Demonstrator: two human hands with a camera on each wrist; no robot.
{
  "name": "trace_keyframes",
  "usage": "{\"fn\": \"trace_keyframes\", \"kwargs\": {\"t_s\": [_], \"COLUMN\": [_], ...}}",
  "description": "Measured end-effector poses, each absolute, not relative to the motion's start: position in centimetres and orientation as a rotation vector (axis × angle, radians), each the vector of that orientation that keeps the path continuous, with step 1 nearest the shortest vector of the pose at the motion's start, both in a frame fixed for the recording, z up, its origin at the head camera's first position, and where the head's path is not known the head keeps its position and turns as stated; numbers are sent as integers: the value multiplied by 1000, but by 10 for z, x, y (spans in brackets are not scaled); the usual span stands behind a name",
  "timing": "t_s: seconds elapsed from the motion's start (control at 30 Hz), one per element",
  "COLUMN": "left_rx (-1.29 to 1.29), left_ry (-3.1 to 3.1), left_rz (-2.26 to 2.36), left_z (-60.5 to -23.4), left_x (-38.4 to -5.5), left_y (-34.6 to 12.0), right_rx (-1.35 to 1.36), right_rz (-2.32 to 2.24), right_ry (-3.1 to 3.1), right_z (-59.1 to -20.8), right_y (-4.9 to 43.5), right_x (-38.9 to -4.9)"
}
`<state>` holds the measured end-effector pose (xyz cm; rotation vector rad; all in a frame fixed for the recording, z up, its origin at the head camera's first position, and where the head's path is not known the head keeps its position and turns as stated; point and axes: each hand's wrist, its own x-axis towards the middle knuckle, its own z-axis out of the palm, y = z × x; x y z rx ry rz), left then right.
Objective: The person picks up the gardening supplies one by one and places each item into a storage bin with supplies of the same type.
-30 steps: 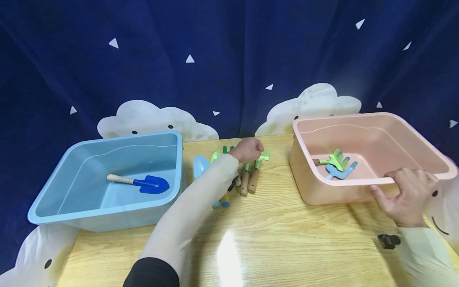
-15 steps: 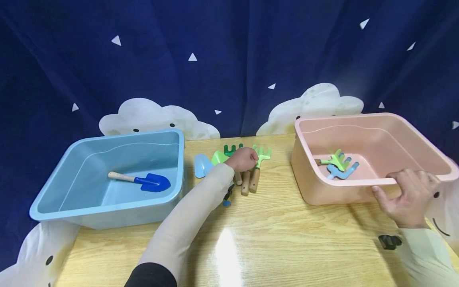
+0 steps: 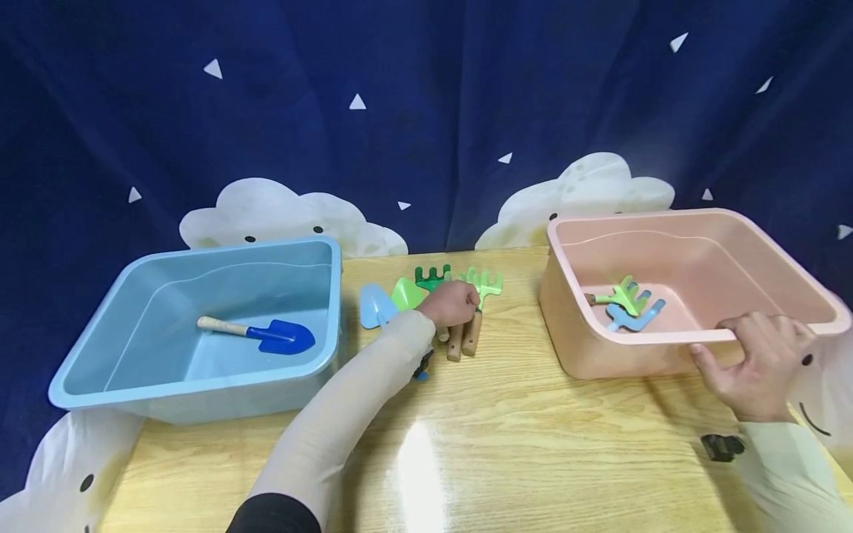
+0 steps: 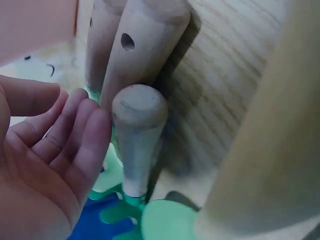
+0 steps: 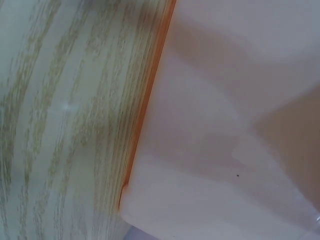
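Observation:
In the head view my left hand (image 3: 449, 303) is over a cluster of small hand rakes and trowels. The left wrist view shows its fingers (image 4: 92, 145) loosely bent, thumb close by, nothing between them, beside an upright-looking wooden handle (image 4: 140, 135). Around it lie a light green rake (image 3: 489, 285), a dark green rake (image 3: 433, 275), a green trowel (image 3: 405, 295) and a pale blue trowel (image 3: 376, 305). My right hand (image 3: 763, 363) grips the front rim of the pink bin (image 3: 640, 359), fingers over the edge and thumb outside.
A blue bin (image 3: 200, 400) at the left contains a blue trowel (image 3: 283, 337) with a wooden handle. Inside the pink bin lie a green rake (image 3: 626, 297) and a light blue rake (image 3: 626, 320). A dark blue curtain (image 3: 426, 111) hangs behind the wooden table (image 3: 520, 444).
My left hand has drawn back slightly toward me and left over the tools, uncovering the heads of the green rakes. My right hand stays on the pink bin's rim.

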<state>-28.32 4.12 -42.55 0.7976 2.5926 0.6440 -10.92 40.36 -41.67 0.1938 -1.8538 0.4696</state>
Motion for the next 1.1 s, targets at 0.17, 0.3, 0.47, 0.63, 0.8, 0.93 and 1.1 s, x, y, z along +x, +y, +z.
{"fn": "trace_keyframes", "kwargs": {"t_s": [0.17, 0.3, 0.47, 0.63, 0.8, 0.93, 1.1], "left_rx": [894, 881, 813, 700, 586, 559, 519], "left_ry": [2688, 2731, 2758, 2753, 2713, 2695, 2613], "left_rz": [312, 89, 31, 109, 271, 385, 509], "left_z": [-427, -429, -431, -433, -433, -429, -424], "left_x": [-276, -271, -268, -270, -274, -277, -280], "left_y": [53, 63, 73, 75, 72, 70, 68], "right_rx": [198, 199, 204, 205, 202, 197, 196], "right_rz": [484, 483, 487, 486, 471, 468, 486], "right_ry": [-1837, -1832, -1825, -1813, -1831, -1845, -1823], "right_z": [-414, -414, -413, -413, -414, -415, -415], "right_y": [400, 399, 398, 398, 399, 400, 400], "right_x": [-109, -108, -109, -110, -111, -110, -111]}}
